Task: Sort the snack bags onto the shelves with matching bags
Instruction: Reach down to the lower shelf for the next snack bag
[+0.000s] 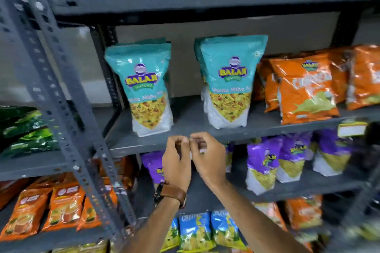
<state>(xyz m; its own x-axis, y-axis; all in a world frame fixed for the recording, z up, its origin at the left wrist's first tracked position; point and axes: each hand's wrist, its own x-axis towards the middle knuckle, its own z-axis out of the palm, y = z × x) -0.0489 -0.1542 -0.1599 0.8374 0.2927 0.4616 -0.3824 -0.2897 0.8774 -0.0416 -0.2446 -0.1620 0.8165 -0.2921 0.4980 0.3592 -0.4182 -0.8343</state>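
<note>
Both hands empty of bags. Left hand (176,162) and right hand (207,156) meet fingertip to fingertip, loosely curled, in front of the shelf edge (144,146). Teal bags (228,84) stand upright in two stacks on that shelf, orange bags (304,90) beside them; purple bags (265,166) one shelf below, grouped. Judgement: shelves look sorted by kind; whether any bags remain out of frame, cannot tell.

Teal bags (229,82) upright, mid shelf (267,127)
</note>
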